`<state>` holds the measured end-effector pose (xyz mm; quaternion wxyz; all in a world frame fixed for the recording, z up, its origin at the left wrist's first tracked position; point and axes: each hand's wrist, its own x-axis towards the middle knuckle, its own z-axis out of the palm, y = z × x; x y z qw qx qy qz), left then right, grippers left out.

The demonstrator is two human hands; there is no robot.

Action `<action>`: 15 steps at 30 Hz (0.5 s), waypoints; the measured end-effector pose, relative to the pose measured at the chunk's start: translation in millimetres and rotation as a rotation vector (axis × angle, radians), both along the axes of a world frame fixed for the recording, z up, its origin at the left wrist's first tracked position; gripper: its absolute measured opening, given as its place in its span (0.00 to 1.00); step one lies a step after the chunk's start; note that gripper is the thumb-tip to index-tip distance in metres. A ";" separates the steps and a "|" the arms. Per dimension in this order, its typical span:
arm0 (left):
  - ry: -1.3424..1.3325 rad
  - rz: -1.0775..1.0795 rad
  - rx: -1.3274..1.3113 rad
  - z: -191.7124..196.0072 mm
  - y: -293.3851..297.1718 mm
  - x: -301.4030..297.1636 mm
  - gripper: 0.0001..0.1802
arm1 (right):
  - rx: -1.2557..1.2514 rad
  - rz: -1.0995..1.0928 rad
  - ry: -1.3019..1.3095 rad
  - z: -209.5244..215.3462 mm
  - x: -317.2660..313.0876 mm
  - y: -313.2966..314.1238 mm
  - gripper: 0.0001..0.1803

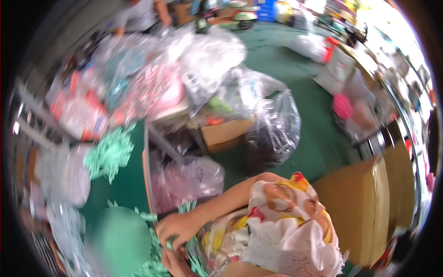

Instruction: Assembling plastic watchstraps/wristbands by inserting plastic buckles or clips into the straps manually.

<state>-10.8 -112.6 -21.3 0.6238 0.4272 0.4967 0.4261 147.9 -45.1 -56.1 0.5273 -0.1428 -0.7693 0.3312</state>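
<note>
Left: clear bags (64, 173) are crowded at the table's side; beside them, on the green table (121, 189), lies a loose pile (110, 154) of pale green strips. Below it, a blurred green disc (117, 241) hides part of the tabletop; what it is cannot be told.

Centre: the strips (155, 264) in hand lie at the table's near edge, under and around both hands. They look thin, soft and light, likely to bend freely and tangle rather than break; a pinch on a few together, near their ends, should serve best. The left hand (171, 262) sits just below the right hand (177, 229). The right fingers are curled, with a bit of green showing between them; whether they pinch it cannot be told, nor can the set of the left fingers, partly hidden.

Beyond the table edge, a pinkish bag (189, 182) bulges low beside the right wrist, with an open box (226, 134) and a dark bag (277, 131) farther off.

Right: the wearer's patterned garment (286, 207) blocks the lower view; past it stands a large carton (357, 207).
</note>
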 end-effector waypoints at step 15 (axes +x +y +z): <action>-0.172 -0.071 0.096 4.5 11.0 -15.6 0.13 | -0.503 0.251 -0.085 17.6 2.5 13.7 0.13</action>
